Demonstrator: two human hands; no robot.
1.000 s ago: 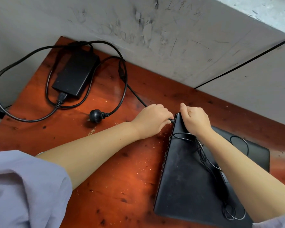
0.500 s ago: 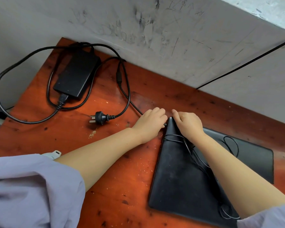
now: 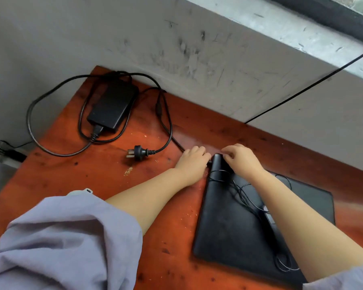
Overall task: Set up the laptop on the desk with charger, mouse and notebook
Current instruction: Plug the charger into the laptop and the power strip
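Observation:
A closed black laptop (image 3: 231,225) lies on the red-brown desk (image 3: 105,176), its far corner tipped up. My left hand (image 3: 194,161) is closed on the charger's plug end at the laptop's far left corner. My right hand (image 3: 242,160) presses down on that same corner. The black charger brick (image 3: 112,105) sits at the far left of the desk, its cable looping around to the wall plug (image 3: 137,152) lying loose on the wood. A thin black mouse cable (image 3: 245,197) trails over the laptop lid; the mouse is mostly hidden under my right forearm.
A grey scuffed wall (image 3: 197,59) runs right behind the desk. A black mat (image 3: 310,197) lies under the laptop on the right. A thin black wire (image 3: 302,91) crosses the wall. The desk's left edge drops off beside the cable loop.
The view has tilted up and the scene sits lower in frame. Both hands stay at the laptop's far corner, the left still on the charger plug end.

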